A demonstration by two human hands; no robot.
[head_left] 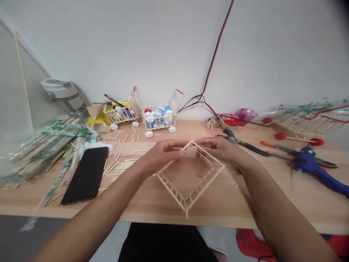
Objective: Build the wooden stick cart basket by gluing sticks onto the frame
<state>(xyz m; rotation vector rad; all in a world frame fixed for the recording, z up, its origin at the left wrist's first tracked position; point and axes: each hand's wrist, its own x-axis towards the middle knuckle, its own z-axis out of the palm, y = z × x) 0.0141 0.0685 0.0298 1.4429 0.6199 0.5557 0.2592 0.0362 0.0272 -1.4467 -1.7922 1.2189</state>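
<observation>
An open, four-sided stick frame [205,187] is held, corner toward the person, above the front part of the wooden table [218,214]; whether it touches the wood I cannot tell. At its far corner, the left hand [166,154] has its thumb and bent fingers nearly together, pinching the left side. The right hand [218,149] grips the right side the same way, its curled fingers almost meeting the thumb. Short sticks [125,165] and a black phone [86,176] lie left, a blue glue gun [316,167] right, two small carts [159,122] behind.
</observation>
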